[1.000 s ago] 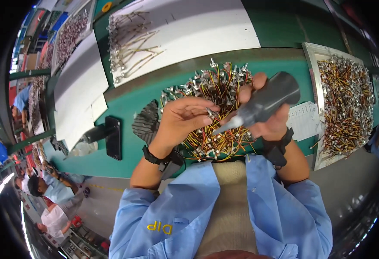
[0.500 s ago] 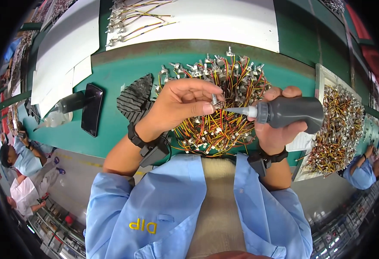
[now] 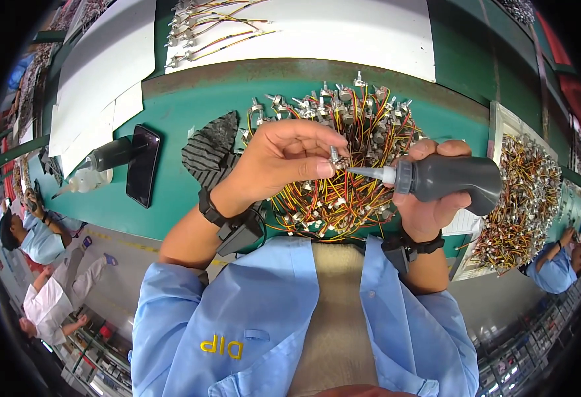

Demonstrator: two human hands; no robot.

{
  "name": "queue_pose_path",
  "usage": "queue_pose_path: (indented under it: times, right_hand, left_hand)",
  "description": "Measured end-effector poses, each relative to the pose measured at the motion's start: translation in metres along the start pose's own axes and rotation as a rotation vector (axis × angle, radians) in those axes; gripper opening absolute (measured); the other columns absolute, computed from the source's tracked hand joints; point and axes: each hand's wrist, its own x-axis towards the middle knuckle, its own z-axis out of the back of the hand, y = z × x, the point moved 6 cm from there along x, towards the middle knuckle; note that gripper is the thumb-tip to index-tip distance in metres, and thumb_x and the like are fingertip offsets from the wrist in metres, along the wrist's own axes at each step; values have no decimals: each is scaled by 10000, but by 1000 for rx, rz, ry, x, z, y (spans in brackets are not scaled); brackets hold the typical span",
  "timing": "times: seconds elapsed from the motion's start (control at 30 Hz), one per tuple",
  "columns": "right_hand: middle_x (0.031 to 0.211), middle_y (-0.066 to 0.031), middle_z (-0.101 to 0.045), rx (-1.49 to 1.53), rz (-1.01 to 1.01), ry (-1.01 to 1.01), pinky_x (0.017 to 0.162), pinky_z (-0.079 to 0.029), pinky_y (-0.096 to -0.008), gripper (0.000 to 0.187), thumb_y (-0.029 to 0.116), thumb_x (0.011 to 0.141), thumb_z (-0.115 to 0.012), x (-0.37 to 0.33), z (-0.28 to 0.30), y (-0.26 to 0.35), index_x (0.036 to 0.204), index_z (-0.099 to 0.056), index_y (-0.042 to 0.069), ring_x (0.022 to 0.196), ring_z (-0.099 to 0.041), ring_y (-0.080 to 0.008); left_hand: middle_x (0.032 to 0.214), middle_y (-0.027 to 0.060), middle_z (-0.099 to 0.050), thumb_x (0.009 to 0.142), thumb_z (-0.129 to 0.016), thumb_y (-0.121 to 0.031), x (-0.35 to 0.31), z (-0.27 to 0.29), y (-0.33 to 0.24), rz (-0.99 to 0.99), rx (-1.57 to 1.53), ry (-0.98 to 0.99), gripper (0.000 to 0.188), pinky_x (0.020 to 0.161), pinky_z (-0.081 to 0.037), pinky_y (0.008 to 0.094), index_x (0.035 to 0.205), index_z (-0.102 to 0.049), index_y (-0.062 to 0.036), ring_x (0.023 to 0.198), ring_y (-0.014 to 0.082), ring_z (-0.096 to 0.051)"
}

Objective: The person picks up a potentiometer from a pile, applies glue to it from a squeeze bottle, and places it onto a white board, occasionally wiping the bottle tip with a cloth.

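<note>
Between the thumb and fingers of my left hand [image 3: 295, 159] is a small metal potentiometer [image 3: 335, 157], its shaft pointing up. My right hand [image 3: 429, 205] is wrapped round a dark grey squeeze bottle [image 3: 459, 180] lying sideways. The bottle's pale tapered nozzle [image 3: 368, 173] points left, its tip at or very close to the potentiometer's lower part; contact cannot be made out. Below both hands spreads a heap of potentiometers with red, yellow and black wires [image 3: 330, 205] ending in white connectors.
A crumpled black striped cloth [image 3: 209, 151] lies left of the heap, then a black phone [image 3: 143, 167] and another dark bottle [image 3: 110, 155]. A framed tray [image 3: 495, 142] of wired parts stands at right. Wired potentiometers [image 3: 188, 33] line a white sheet [image 3: 343, 40] at the back. Other people work at both sides.
The whole view has shifted slightly. Both hands keep their grips, and the nozzle stays beside the potentiometer. At far left, a person in white has moved an arm.
</note>
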Motion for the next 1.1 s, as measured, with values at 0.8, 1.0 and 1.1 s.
queue_pose_path:
  times: [0.8, 1.0, 1.1]
  right_hand:
    - [1121, -142, -583, -85, 7, -39, 654, -539, -319, 655, 574, 810, -644, 0, -1, 4, 1189, -406, 95, 538, -596, -155]
    - [1123, -140, -583, -94, 22, -23, 653, -539, -319, 659, 578, 809, -640, -1, -3, 4, 1189, -405, 93, 535, -594, -151]
    - [1120, -139, -584, -91, 18, -29, 645, -539, -314, 664, 583, 808, -637, -1, -2, 3, 1189, -404, 91, 535, -593, -149]
  left_hand:
    - [1038, 93, -625, 796, -726, -34, -1, -1, -1, 38, 17, -34, 316, 759, -484, 248, 1100, -642, -49, 947, 152, -615]
    - [1054, 93, -655, 824, -679, 35, -1, 1, 0, -18, 25, 10, 342, 790, -526, 247, 1159, -624, -1, 912, 123, -623]
    - [1055, 96, -654, 827, -677, 32, 0, -1, -1, -22, 9, 4, 339, 793, -524, 246, 1160, -624, 0, 916, 124, -624]
